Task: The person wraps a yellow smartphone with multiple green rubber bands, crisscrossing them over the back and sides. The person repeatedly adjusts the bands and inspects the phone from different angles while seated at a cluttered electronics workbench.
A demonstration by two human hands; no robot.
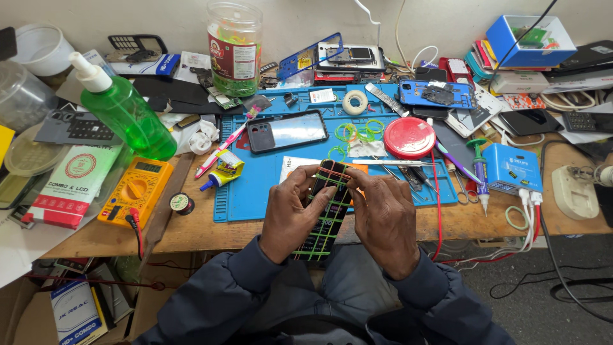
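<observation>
- Your left hand point(290, 214) and right hand point(385, 220) both grasp a slim black phone point(327, 214), glossy and rectangular, bound with thin green and red rubber bands point(329, 176).
- Fingers of both hands are curled around its long edges, thumbs pressing the front.
- The phone sits at the near edge of the blue rubbery mat point(255, 191).
- On that mat lie another dark phone point(287, 131), loose green bands point(357, 131) and a round red lid point(409, 137).
- Left of the mat stands a yellow multimeter point(135, 190).

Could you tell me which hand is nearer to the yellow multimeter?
Left. The left hand lies right of the yellow multimeter; the right hand is farther right.
</observation>
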